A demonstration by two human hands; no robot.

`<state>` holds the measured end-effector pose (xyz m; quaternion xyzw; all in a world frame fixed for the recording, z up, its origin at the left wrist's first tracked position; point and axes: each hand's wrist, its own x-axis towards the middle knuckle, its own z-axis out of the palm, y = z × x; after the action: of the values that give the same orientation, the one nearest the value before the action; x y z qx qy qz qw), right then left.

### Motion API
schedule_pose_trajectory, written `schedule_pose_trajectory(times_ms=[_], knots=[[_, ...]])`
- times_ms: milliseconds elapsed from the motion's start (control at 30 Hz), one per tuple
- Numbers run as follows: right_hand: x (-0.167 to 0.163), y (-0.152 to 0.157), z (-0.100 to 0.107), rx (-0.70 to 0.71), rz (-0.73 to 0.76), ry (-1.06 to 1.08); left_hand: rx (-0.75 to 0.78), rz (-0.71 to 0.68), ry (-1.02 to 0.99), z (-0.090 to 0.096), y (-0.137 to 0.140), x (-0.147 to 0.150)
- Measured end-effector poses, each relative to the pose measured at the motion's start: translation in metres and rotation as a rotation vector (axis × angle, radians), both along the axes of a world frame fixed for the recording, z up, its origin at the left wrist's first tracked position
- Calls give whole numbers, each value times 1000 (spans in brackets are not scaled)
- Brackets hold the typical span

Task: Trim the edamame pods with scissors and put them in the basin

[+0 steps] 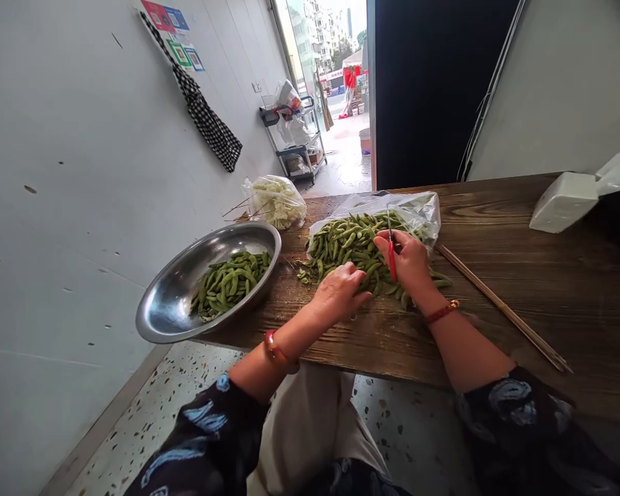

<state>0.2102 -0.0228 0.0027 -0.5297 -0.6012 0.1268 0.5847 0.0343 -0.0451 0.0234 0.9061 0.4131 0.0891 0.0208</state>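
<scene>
Right hand (410,262) grips red-handled scissors (392,262), blades pointing far. Left hand (338,293) curled, fingertips hidden; cannot tell if pinching. Pod heap (346,240) just far of it, spread left to right; steel bowl (171,293) left, nearer left hand.

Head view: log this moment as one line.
green pods: piled at plastic bag, more in steel bowl | right hand: holding red-handled scissors | left hand: at pile's near edge, grip unclear
</scene>
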Motion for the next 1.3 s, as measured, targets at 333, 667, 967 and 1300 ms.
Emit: schedule_pose_trajectory(times_ms=[333,667,967,1300], knots=[[3,3,-1,-2,-16,-14,11,121,2,-15,42,33],[2,0,5,-25,-39,-23,-373,60,-724,-5,58,-19],[-11,-9,8,-78,113,-186,-969,99,-1239,-7,50,-34],[-25,-18,-1,-147,349,-387,-1095,58,-1377,-7,45,-41]])
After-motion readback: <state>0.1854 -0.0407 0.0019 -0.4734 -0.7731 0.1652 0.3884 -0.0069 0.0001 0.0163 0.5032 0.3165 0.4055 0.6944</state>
